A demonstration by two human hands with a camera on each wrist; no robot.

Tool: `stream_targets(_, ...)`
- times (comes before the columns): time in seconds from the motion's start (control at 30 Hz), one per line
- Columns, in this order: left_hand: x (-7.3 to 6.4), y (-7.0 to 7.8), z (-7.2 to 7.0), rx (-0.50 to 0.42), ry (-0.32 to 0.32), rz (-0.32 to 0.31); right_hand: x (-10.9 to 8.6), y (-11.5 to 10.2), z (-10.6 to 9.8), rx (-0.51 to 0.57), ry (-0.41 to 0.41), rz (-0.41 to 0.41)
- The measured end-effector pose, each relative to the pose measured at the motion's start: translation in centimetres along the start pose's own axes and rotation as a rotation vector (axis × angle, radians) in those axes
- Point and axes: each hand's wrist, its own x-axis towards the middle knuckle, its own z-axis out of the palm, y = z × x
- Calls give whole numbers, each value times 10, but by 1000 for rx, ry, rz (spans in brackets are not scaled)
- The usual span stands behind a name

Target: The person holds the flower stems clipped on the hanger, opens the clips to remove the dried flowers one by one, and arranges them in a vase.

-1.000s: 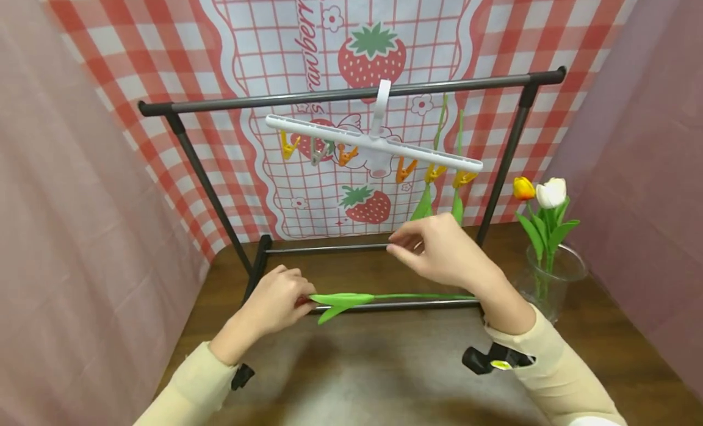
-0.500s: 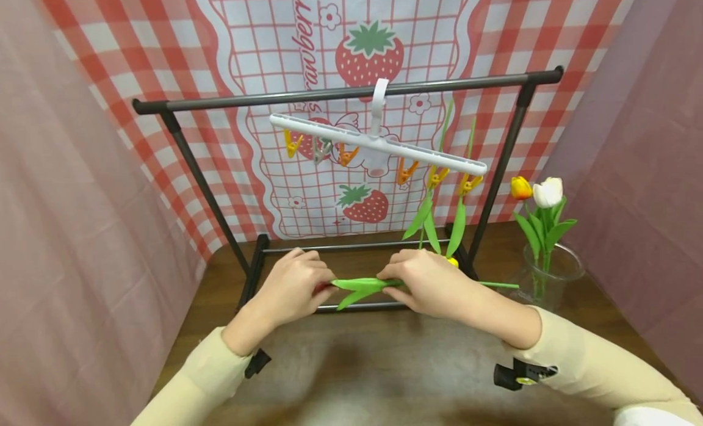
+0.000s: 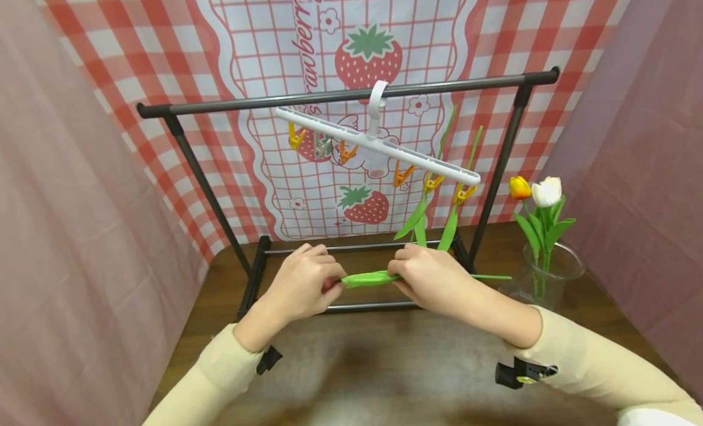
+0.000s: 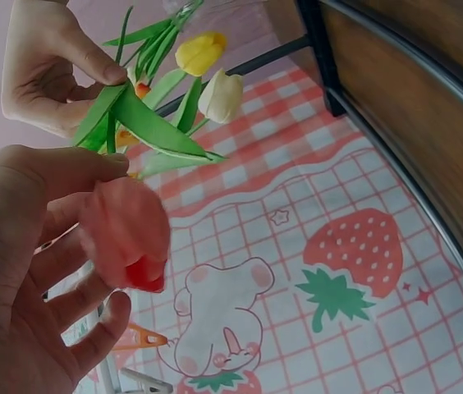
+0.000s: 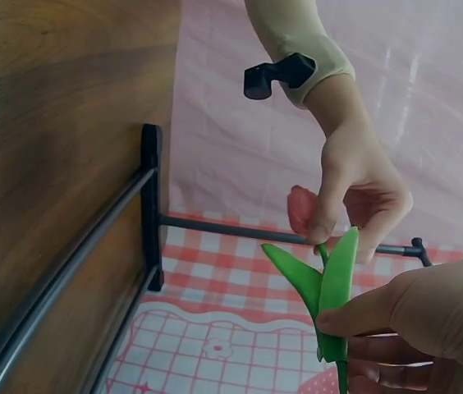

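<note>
A tulip with a pinkish-red bloom [image 4: 129, 234] lies sideways between my two hands. My left hand [image 3: 307, 282] pinches its stem just by the bloom, which the fingers mostly hide in the head view. Around the base of the green leaves [image 3: 367, 279] close the thumb and fingers of my right hand [image 3: 434, 279]. The bare stem end [image 3: 494, 277] sticks out past the right wrist. Behind hangs a white hanger [image 3: 406, 154] with coloured clips. Its two right-hand yellow clips [image 3: 464, 194] hold tulips upside down, leaves [image 3: 412, 218] below; my right hand hides their lower parts.
The hanger hooks over the top bar of a black metal rack [image 3: 241, 102]. At the right stands a clear glass vase [image 3: 578, 262] with an orange-yellow tulip [image 3: 519, 187] and a white tulip [image 3: 547, 192]. A checked strawberry cloth [image 3: 368, 206] hangs behind the rack.
My right hand has come down and left from the air onto the leaf base and grips it. The spread leaves are drawn together. My left hand has shifted slightly right; the hanger has swung.
</note>
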Motion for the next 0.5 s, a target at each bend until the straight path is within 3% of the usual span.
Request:
stream_targets(0.17, 0, -1, 1, -55, 80, -40, -1, 3, -2, -38, 8, 35)
stream_targets(0.37, 3, -8, 5, -294, 171, -138, -15, 21, -17, -45, 49, 96)
stream_targets(0.5, 7, -16, 15, -408, 202, -209, -30, 38, -33, -19, 133, 172)
